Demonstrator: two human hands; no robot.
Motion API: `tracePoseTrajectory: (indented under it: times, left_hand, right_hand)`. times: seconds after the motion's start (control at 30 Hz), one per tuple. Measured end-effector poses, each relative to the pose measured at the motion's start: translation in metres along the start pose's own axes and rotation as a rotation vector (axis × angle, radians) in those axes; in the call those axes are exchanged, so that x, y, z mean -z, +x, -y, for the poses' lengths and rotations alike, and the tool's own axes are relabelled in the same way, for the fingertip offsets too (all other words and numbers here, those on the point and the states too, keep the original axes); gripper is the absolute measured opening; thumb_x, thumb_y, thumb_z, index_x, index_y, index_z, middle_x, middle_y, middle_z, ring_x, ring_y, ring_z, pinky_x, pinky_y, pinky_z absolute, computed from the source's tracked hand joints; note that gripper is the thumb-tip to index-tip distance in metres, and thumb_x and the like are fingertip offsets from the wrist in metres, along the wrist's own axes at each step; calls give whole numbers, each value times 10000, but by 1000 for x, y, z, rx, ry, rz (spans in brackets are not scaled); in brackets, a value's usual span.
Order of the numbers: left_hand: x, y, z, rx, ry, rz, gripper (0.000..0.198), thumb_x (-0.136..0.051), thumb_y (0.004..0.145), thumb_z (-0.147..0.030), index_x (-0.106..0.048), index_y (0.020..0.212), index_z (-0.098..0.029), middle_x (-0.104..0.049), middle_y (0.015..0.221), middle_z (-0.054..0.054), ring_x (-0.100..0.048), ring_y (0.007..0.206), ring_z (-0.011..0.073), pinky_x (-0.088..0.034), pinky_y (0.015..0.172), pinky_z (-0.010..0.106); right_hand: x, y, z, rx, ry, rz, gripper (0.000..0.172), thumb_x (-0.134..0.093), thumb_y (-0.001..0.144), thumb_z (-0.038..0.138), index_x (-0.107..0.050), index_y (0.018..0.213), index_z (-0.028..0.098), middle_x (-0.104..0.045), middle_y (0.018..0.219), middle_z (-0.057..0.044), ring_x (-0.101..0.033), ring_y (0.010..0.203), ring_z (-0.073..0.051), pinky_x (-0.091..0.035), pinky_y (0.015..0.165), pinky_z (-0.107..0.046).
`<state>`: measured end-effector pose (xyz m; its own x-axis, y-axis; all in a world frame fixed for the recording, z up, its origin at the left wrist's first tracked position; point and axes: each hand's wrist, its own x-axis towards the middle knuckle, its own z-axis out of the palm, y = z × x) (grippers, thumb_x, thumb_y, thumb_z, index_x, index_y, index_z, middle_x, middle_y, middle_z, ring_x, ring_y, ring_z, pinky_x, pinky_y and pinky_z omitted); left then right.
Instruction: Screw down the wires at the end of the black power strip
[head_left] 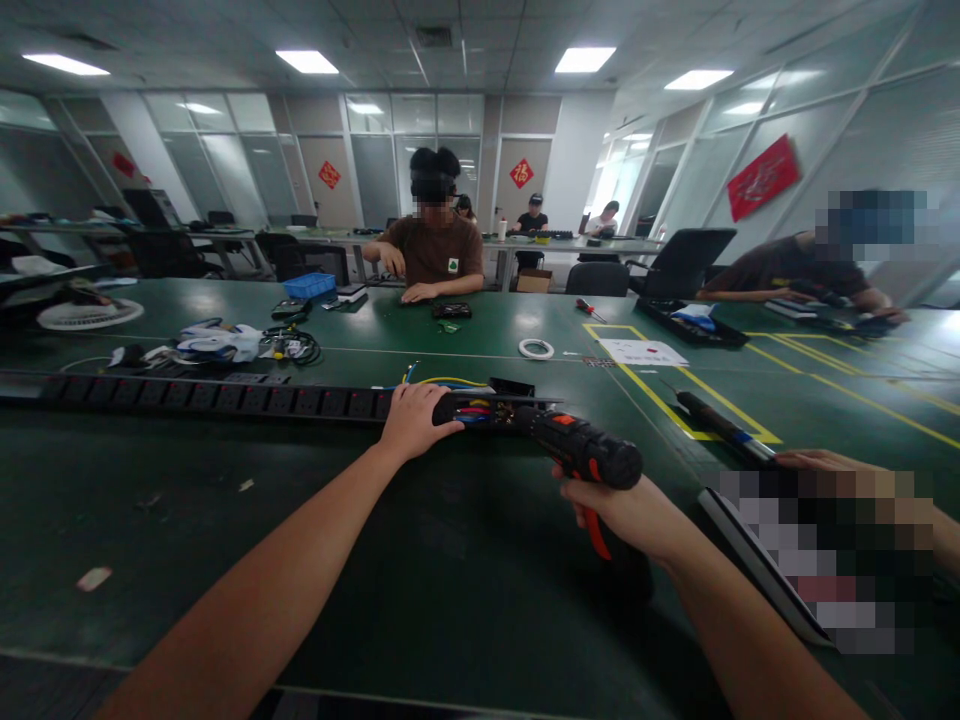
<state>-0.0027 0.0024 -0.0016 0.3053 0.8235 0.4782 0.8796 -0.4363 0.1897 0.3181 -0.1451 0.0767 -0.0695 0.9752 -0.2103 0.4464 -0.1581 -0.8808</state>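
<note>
A long black power strip (270, 401) with a row of sockets lies across the green table. My left hand (416, 420) grips it near its right end, fingers over the far edge and thumb on the near side. Right of that thumb the housing is uncovered, and coloured wires (474, 411) show inside. Yellow and blue wires (442, 380) stick out behind the strip. My right hand (611, 505) is closed around the handle of a black and orange cordless drill (581, 445). The drill points left, its front end at the strip's open right end; the tip's exact contact is hard to make out.
A co-worker's hand (832, 460) at right holds a black pen-shaped electric screwdriver (712, 418). Beyond the strip are a white ring (535, 349), a paper sheet (643, 352), a red screwdriver (588, 309) and a cable bundle (296, 347). Another person sits opposite, near a blue basket (309, 286).
</note>
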Motion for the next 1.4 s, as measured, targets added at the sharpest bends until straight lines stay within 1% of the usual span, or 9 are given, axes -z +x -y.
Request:
tracePoseTrajectory:
  times: [0.1, 0.23, 0.37, 0.53, 0.7, 0.87, 1.2, 1.4]
  left_hand:
    - [0, 0, 0, 1, 4, -2, 627, -749, 987, -665, -704, 1446, -241, -725, 1468, 135, -614, 1400, 399, -363, 1254, 585]
    - [0, 0, 0, -1, 11, 2, 627, -751, 987, -667, -705, 1437, -233, -726, 1468, 136, -620, 1389, 393, -374, 1243, 583]
    - [0, 0, 0, -4, 17, -6, 633, -754, 983, -676, -704, 1441, -242, -736, 1454, 128, -627, 1382, 390, -376, 1240, 580]
    - [-2, 1, 1, -12, 23, -9, 640, -752, 984, -682, -702, 1442, -237, -738, 1449, 132, -626, 1380, 393, -375, 1236, 579]
    - [-2, 1, 1, -6, 12, -8, 620, -746, 986, -678, -706, 1439, -256, -732, 1457, 125, -623, 1381, 390, -369, 1243, 570]
    - [-1, 1, 1, -4, 19, -1, 630, -739, 988, -679, -702, 1444, -246, -731, 1461, 128, -625, 1376, 387, -363, 1248, 574]
    - [2, 0, -1, 7, 0, 13, 625, -737, 989, -673, -700, 1448, -251, -726, 1476, 127, -618, 1392, 395, -351, 1258, 583]
    - [0, 1, 0, -3, 6, 10, 633, -740, 986, -681, -701, 1446, -247, -728, 1469, 127, -621, 1384, 388, -358, 1248, 573]
  right_hand:
    - [0, -1, 1, 0, -1, -5, 326, -713, 731, 286, -693, 1049, 217, -665, 619, 38, -668, 635, -213, -545, 638, -330]
    - [0, -2, 1, 5, -22, -3, 243, -704, 743, 275, -693, 978, 211, -669, 606, 23, -662, 617, -208, -540, 632, -329]
    - [-1, -2, 1, 6, 7, 1, 297, -722, 740, 268, -698, 1032, 219, -655, 621, 41, -665, 624, -203, -550, 634, -323]
    - [-2, 0, -2, 27, -11, 10, 228, -716, 747, 275, -688, 967, 224, -647, 633, 34, -663, 628, -201, -549, 637, -324]
    - [0, 2, -4, 39, -32, 8, 217, -716, 749, 293, -678, 954, 230, -651, 644, 27, -666, 637, -207, -551, 636, -329]
    - [1, 0, 0, 7, -32, 14, 201, -720, 741, 286, -671, 927, 229, -647, 637, 30, -674, 641, -205, -557, 647, -325]
    - [2, -1, 0, 23, -19, 16, 163, -717, 761, 264, -675, 914, 227, -658, 645, 25, -678, 638, -205, -553, 638, -324]
    - [1, 0, -1, 39, -32, 20, 147, -718, 753, 266, -671, 887, 228, -657, 636, 25, -667, 631, -203, -550, 633, -322]
